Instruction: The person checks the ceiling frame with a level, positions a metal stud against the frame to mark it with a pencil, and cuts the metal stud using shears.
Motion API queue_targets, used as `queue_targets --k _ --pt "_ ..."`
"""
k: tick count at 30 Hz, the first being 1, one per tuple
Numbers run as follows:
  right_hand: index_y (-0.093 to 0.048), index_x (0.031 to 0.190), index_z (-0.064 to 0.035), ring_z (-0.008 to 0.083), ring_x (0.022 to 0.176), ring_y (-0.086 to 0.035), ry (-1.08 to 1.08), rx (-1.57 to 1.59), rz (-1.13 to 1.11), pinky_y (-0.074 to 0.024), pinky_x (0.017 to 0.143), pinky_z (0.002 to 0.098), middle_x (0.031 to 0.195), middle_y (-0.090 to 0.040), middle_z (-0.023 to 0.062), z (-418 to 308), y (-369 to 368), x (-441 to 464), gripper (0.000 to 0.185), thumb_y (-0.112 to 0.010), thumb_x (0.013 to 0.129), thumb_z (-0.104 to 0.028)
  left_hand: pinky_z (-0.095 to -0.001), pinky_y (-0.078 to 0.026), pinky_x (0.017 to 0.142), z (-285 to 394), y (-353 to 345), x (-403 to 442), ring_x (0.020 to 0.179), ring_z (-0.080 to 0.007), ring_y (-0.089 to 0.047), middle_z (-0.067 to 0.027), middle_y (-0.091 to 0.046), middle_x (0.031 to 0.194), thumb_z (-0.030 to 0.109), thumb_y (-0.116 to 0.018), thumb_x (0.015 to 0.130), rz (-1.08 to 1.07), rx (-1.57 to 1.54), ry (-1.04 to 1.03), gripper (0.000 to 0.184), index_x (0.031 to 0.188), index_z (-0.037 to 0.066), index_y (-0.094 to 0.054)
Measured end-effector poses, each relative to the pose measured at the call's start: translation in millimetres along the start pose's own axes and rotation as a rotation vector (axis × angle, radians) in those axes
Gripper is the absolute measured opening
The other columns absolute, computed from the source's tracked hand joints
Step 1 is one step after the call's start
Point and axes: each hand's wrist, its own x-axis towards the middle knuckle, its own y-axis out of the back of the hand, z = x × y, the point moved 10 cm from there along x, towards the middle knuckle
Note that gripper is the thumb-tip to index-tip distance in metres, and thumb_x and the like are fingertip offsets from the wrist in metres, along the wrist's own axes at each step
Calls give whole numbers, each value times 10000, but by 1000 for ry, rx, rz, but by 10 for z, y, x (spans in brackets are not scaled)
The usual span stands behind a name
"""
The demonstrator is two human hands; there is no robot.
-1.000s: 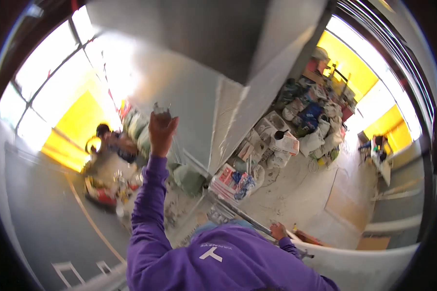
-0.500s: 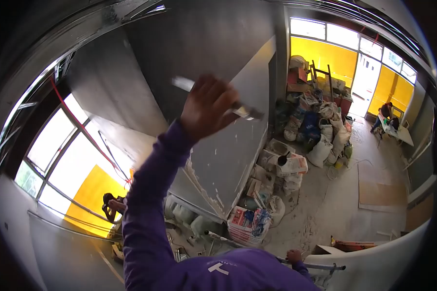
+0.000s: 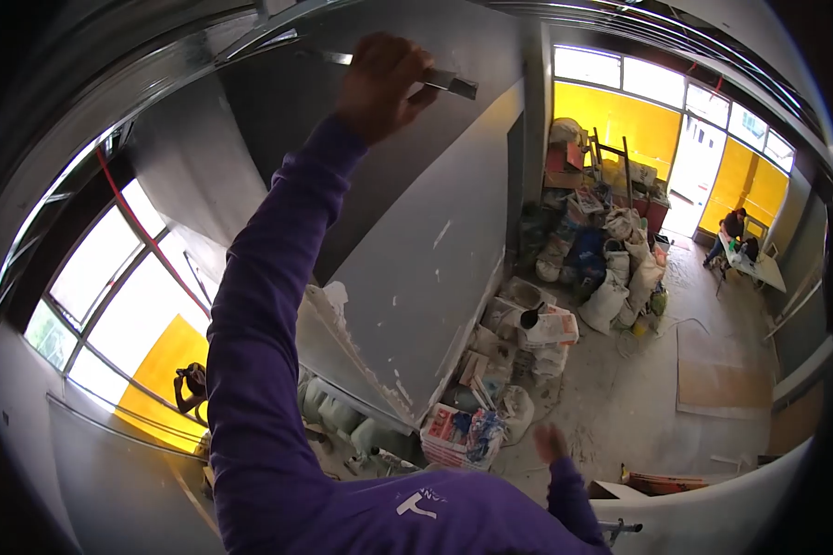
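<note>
Raised high in front of the dark grey wall, my left hand (image 3: 386, 85) is closed round a flat metal-bladed scraper (image 3: 453, 84), whose blade points right. The blade appears apart from the wall. Below it, a lighter grey wall panel (image 3: 426, 250) has white patches and a rough, chipped edge. My right hand (image 3: 551, 444) is low beside my body, above the floor, with its fingers stretched out and nothing visible in it. A metal rail (image 3: 620, 527) is partly visible below that hand.
Filled sacks (image 3: 606, 301) and a printed bag (image 3: 449, 435) lie along the wall base. A board (image 3: 724, 387) lies on the floor. One person (image 3: 733, 225) is by a table (image 3: 759, 269) at the far right; another person (image 3: 191, 387) is at the left.
My left hand has moved up and slightly left with the scraper. My right hand has come off the rail and risen. The view swung right earlier, then shifted only slightly.
</note>
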Motion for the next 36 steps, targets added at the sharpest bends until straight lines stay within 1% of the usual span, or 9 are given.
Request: queue_targets --k 2,3,5,9,19,28,31,34,36 --pt "-574 1132 -31 342 973 -616 393 -1334 108 -518 851 428 1084 -604 178 -2278 -1237 529 238 -600 963 -197 -428 -446 812 -10 -25 -17 883 -280 -600 -51 -596 907 105 -857 595 45 -25 24 500 987 106 -546" --pt "-561 1218 -9 376 1021 -629 481 -1205 109 -515 854 445 1149 -599 209 -2967 -1539 743 316 -612 958 -181 -427 -446 809 6 -15 -4 872 -280 -599 -51 -595 898 112 -860 601 82 -20 13 497 984 105 -543" --pt "-534 1287 -3 391 1104 -587 1072 -1186 197 -491 932 449 1201 -590 208 -4876 -2798 439 400 -647 930 -146 -426 -447 802 96 24 20 850 -279 -599 -53 -594 878 128 -866 613 134 -19 -2 493 980 104 -538" --pt "-485 1369 -15 417 1251 -510 1675 -1203 277 -426 1050 474 1345 -530 222 -6459 -4067 58 558 -723 881 -144 -431 -442 804 243 145 92 852 -278 -594 -58 -600 898 161 -868 628 225 -24 -33 484 971 97 -532" --pt "-645 1130 -19 219 912 -722 1628 -824 211 -588 721 297 1117 -702 120 -6938 -4780 483 312 -767 851 -88 -424 -421 791 13 363 -176 848 -275 -571 -59 -588 926 215 -872 634 347 2 -18 489 969 93 -537" --pt "-657 1128 -38 211 943 -726 1730 -683 76 -596 719 296 1086 -716 117 -7011 -4998 568 281 -752 864 -45 -418 -436 785 -205 318 -247 872 -297 -577 -83 -597 957 230 -866 661 456 -26 -29 504 1001 74 -529" --pt "-666 1059 -40 224 885 -732 1940 -849 128 -590 680 292 1044 -715 124 -7051 -5135 473 224 -756 854 -39 -421 -435 849 -313 286 -315 986 -303 -574 -98 -603 1059 270 -854 722 398 26 32 513 1082 65 -551" --pt "-669 958 -37 248 794 -730 1880 -796 190 -580 643 293 940 -717 118 -7114 -5163 517 164 -772 831 -44 -542 -313 1164 -584 95 -477 1380 -380 -400 -142 -473 1423 384 -729 892 160 90 263 595 1392 155 -502" --pt "-672 943 -40 246 771 -731 1904 -792 221 -580 643 293 908 -721 110 -7169 -5169 572 155 -776 829 -50 -472 -380 1008 -341 442 -460 1217 -333 -488 -128 -539 1273 311 -801 818 352 215 206 580 1276 87 -525"
